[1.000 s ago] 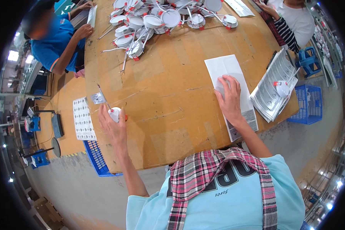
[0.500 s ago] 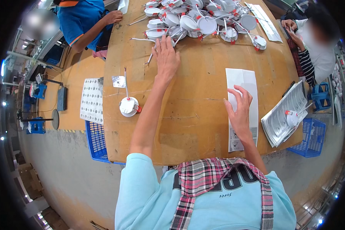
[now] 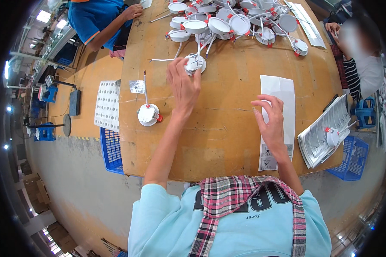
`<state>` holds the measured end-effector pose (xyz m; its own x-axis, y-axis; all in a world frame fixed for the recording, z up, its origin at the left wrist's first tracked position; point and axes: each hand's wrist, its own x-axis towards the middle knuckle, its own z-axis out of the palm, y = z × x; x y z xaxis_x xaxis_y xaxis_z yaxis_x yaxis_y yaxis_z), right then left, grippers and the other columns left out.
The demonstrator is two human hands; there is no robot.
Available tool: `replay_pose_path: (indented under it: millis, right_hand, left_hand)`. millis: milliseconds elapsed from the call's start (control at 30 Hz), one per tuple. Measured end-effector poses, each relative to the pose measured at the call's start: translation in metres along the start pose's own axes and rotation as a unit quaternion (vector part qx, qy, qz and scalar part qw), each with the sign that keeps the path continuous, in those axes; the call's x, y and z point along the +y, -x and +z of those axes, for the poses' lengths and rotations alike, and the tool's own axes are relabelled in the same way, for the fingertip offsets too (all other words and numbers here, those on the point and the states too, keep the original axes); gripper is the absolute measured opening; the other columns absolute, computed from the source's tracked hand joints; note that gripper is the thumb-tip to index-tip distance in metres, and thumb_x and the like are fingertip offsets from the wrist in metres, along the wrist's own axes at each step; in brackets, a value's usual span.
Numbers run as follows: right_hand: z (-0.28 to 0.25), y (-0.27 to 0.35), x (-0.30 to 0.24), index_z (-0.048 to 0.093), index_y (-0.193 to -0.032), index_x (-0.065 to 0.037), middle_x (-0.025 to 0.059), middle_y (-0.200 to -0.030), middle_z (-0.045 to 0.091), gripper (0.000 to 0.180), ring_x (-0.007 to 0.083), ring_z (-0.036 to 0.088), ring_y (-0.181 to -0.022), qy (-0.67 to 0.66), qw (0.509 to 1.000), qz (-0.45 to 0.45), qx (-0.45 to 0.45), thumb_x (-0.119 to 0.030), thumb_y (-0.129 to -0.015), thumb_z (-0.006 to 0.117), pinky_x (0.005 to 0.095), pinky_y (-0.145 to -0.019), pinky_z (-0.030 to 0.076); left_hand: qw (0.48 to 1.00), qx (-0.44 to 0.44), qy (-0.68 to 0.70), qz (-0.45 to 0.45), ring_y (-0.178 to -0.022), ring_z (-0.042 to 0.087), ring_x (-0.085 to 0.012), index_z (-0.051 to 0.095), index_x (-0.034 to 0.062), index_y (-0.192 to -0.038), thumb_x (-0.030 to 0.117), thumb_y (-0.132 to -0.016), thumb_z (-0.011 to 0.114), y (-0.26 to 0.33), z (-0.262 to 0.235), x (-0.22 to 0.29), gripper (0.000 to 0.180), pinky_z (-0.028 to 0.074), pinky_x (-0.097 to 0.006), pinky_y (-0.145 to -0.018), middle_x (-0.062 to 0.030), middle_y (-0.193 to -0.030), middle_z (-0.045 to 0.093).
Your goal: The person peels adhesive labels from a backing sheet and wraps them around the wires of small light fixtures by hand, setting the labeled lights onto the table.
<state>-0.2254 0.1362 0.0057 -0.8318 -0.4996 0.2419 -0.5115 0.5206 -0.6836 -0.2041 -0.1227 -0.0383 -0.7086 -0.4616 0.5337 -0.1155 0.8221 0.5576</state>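
My left hand (image 3: 184, 88) is closed on the near edge of a round white downlight (image 3: 196, 63), just in front of a pile of similar downlights (image 3: 218, 25). Its cable runs up toward the pile. My right hand (image 3: 270, 118) hovers over a white label sheet (image 3: 277, 88), thumb and curved fingers apart, with nothing seen between them. Silver printed labels (image 3: 268, 162) remain at the sheet's near end. To the left of my left forearm lies a single downlight (image 3: 148, 115), its cable pointing away and a silver label (image 3: 137, 86) around the cable.
A stack of printed sheets (image 3: 315, 143) with another downlight (image 3: 333, 137) on it lies at the table's right edge, near a dark pen (image 3: 330, 103). Blue baskets (image 3: 110, 150) stand beside the table. Two people sit at the far left and far right.
My left hand has drawn back from the pile with a downlight in its fingers. My right hand stays over the label sheet. The view has shifted slightly.
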Motion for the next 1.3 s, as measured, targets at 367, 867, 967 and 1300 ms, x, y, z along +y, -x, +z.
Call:
replay_pose_path:
  millis: [367,867,967,1300]
  right_hand:
    - [0.002,0.003,-0.003,0.065,-0.093,-0.003,0.0079,-0.097,0.061,0.013,0.0253,0.055,-0.092,-0.042,0.998,-0.041,-0.02,0.001,-0.08,0.063,0.0339,-0.081,0.046]
    - [0.051,-0.072,0.026,0.067,-0.103,0.0,0.0004,-0.085,0.063,0.028,0.0042,0.05,-0.068,-0.601,0.669,0.191,-0.393,-0.025,-0.093,0.059,0.0167,-0.059,0.04]
    - [0.051,-0.064,0.023,0.067,-0.1,0.001,0.0024,-0.084,0.062,0.023,0.0049,0.05,-0.067,-0.624,0.695,0.182,-0.309,-0.02,-0.094,0.057,0.0174,-0.06,0.041]
    - [0.073,-0.066,0.008,0.067,-0.097,0.004,0.0019,-0.083,0.063,0.019,0.0048,0.051,-0.065,-0.608,0.753,0.253,0.01,-0.013,-0.088,0.065,0.018,-0.061,0.043]
  left_hand:
    - [0.978,-0.201,0.049,0.023,-0.117,0.041,-0.0357,0.039,0.0009,-0.132,0.003,-0.066,0.065,0.038,-0.039,0.017,0.071,0.034,-0.042,-0.101,-0.0181,-0.122,0.046]
    - [0.832,-0.448,0.248,0.213,-0.123,0.037,-0.0368,0.047,0.0068,-0.124,0.001,-0.057,0.059,0.098,-0.062,0.057,0.068,0.033,-0.046,-0.106,-0.0157,-0.122,0.043]
    - [0.842,-0.432,0.26,0.19,-0.122,0.038,-0.0368,0.047,0.0069,-0.122,0.006,-0.064,0.065,0.1,-0.062,0.059,0.06,0.033,-0.046,-0.105,-0.0154,-0.122,0.043]
    - [0.871,-0.39,0.235,0.181,-0.114,0.042,-0.036,0.051,0.0055,-0.114,0.003,-0.071,0.067,0.083,-0.034,0.049,0.047,0.036,-0.044,-0.098,-0.0145,-0.118,0.046]
